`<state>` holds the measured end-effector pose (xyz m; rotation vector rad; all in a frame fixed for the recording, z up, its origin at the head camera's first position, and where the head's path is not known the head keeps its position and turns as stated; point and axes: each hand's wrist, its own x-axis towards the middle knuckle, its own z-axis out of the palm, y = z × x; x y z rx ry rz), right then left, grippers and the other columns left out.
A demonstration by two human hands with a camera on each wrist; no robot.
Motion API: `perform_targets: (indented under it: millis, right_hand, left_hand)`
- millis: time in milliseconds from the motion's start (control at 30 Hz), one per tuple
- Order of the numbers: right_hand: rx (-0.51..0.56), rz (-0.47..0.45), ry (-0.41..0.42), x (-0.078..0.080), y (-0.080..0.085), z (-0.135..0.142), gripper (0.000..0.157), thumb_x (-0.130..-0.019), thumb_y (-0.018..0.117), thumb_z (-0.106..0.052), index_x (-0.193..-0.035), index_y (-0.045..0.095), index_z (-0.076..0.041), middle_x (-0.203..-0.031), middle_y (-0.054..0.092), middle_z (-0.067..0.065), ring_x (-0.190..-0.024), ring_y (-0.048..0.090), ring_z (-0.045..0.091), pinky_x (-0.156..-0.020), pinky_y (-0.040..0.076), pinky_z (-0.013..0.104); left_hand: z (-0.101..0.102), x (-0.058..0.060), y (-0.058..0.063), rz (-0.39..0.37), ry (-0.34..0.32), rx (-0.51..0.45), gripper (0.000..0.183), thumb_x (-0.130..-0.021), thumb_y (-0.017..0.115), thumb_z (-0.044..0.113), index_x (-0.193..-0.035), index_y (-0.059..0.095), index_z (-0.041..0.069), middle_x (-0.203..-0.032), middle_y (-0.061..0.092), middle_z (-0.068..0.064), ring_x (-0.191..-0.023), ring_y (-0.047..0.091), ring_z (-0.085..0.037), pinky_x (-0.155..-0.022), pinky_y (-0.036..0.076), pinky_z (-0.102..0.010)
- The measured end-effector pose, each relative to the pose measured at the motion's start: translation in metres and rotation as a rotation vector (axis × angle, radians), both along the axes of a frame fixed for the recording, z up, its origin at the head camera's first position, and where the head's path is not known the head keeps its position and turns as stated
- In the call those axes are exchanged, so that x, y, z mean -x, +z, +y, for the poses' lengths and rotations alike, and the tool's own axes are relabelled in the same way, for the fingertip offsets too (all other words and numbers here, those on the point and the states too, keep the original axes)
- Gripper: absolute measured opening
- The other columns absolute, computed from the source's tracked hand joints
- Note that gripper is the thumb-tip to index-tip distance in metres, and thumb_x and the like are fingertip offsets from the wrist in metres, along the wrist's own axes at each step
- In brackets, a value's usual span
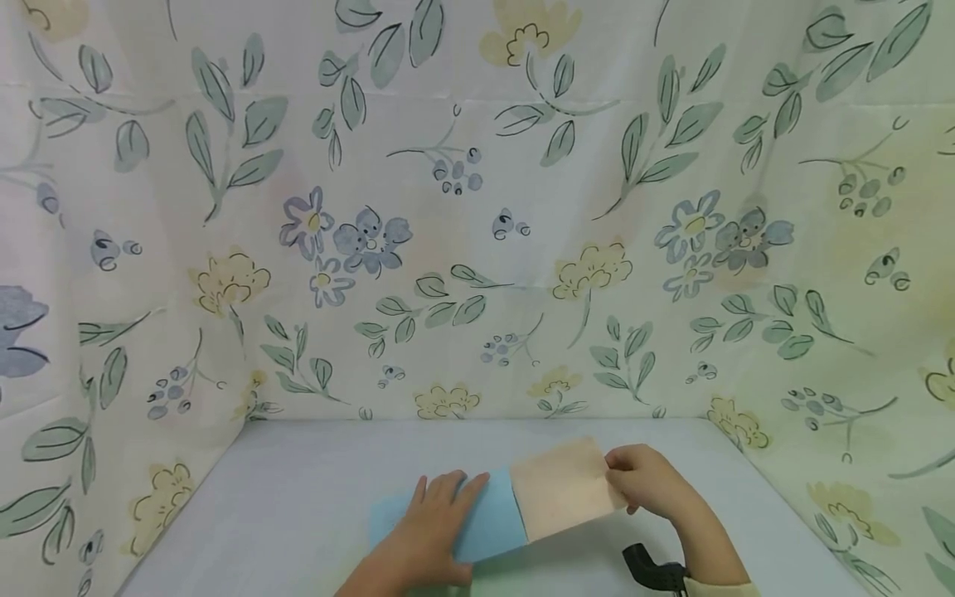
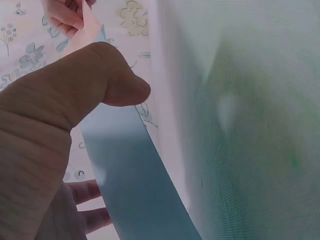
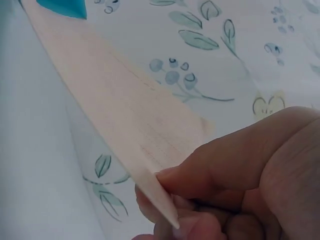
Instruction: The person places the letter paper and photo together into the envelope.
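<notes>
My left hand (image 1: 433, 531) holds a flat light blue sheet (image 1: 492, 514), fingers spread over it and thumb at its lower edge. In the left wrist view the blue sheet (image 2: 137, 175) passes between the thumb and the fingers. A thin peach sheet (image 1: 563, 489) meets the blue one along a slanted edge. Whether it lies inside, under or joined to the blue sheet I cannot tell. My right hand (image 1: 652, 482) pinches the peach sheet's right end. Up close, the right wrist view shows thumb and fingers gripping a corner of the peach sheet (image 3: 120, 100), raised off the table.
A pale table (image 1: 298, 464) lies beneath, with a green tint under the left hand. Floral cloth (image 1: 477, 207) hangs behind and along both sides. A black strap-like piece (image 1: 652, 570) sits at my right wrist.
</notes>
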<state>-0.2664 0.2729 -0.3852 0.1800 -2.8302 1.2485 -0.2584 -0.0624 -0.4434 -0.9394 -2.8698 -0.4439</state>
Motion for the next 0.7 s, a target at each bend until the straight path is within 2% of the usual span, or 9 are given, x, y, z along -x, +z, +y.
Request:
perform_targets:
  millis: [200, 433, 600, 700]
  right_hand:
    - [0.003, 0.026, -0.039, 0.0012, -0.0006, -0.0093, 0.012, -0.089, 0.062, 0.000, -0.095, 0.072, 0.002, -0.079, 0.066, 0.004, -0.059, 0.059, 0.020, -0.049, 0.056, 0.039]
    - [-0.021, 0.058, -0.057, 0.0015, 0.0045, -0.0055, 0.013, -0.092, 0.061, -0.001, -0.099, 0.072, 0.003, -0.084, 0.068, 0.005, -0.060, 0.059, 0.020, -0.051, 0.056, 0.040]
    - [0.003, 0.067, -0.090, 0.0016, 0.0062, -0.0066, 0.018, -0.093, 0.062, -0.004, -0.105, 0.071, 0.005, -0.089, 0.069, 0.007, -0.063, 0.061, 0.019, -0.051, 0.056, 0.035]
    - [0.027, 0.063, -0.068, 0.0005, 0.0048, -0.0106, 0.019, -0.093, 0.062, -0.003, -0.106, 0.071, 0.007, -0.088, 0.068, 0.006, -0.063, 0.061, 0.019, -0.051, 0.056, 0.035]
  left_hand:
    - [-0.0011, 0.0033, -0.0030, 0.000, 0.053, -0.002, 0.115, -0.065, 0.091, 0.041, -0.161, 0.030, 0.022, -0.152, 0.042, -0.015, -0.140, 0.040, -0.034, -0.115, 0.025, -0.068]
    - [-0.0035, 0.0077, -0.0030, 0.016, 0.029, -0.026, 0.117, -0.065, 0.091, 0.042, -0.162, 0.028, 0.022, -0.151, 0.042, -0.016, -0.139, 0.041, -0.036, -0.113, 0.027, -0.069]
    - [-0.0033, 0.0068, 0.0006, 0.035, 0.049, -0.053, 0.116, -0.067, 0.089, 0.044, -0.162, 0.028, 0.019, -0.148, 0.045, -0.017, -0.136, 0.044, -0.037, -0.111, 0.030, -0.070]
    - [-0.0027, 0.0062, 0.0002, 0.070, 0.065, -0.074, 0.115, -0.066, 0.089, 0.044, -0.161, 0.030, 0.015, -0.146, 0.046, -0.020, -0.134, 0.046, -0.040, -0.110, 0.032, -0.070]
